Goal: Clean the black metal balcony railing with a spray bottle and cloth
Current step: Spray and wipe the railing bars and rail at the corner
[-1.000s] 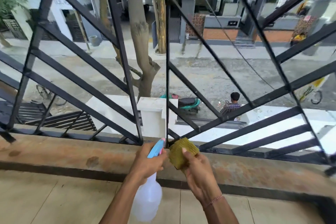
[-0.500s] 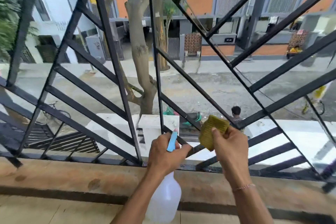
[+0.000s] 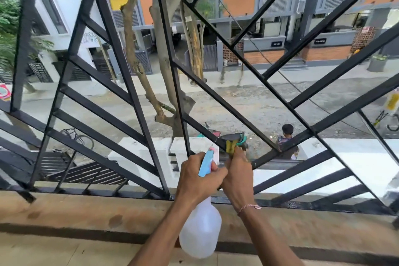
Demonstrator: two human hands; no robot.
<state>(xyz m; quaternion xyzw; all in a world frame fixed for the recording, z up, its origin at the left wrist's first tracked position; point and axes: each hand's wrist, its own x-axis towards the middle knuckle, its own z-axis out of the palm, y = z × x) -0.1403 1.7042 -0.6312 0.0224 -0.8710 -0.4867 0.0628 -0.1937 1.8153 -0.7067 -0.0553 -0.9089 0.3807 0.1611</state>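
Item: railing clean, in progress, est. early. My right hand (image 3: 237, 171) is pinching the cloth (image 3: 230, 147), yellow-green, coarse weave, folded round one slanted bar of the railing (image 3: 121, 54) just above my fingertips. My left hand (image 3: 199, 176) is curling round the spray bottle (image 3: 199, 229) neck, translucent white plastic body hanging below, blue trigger beside my fingers. Bars: flat black metal, glossy; most seemingly unwiped, can't tell which are done.

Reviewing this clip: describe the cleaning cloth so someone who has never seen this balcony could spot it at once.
Start at the black metal balcony railing and follow its diagonal bars down to the two hands at bottom centre. The right hand presses a folded yellow-green cloth against a bar. Unlike the white plastic spray bottle with a blue trigger in the left hand, it is small, soft and yellowish.
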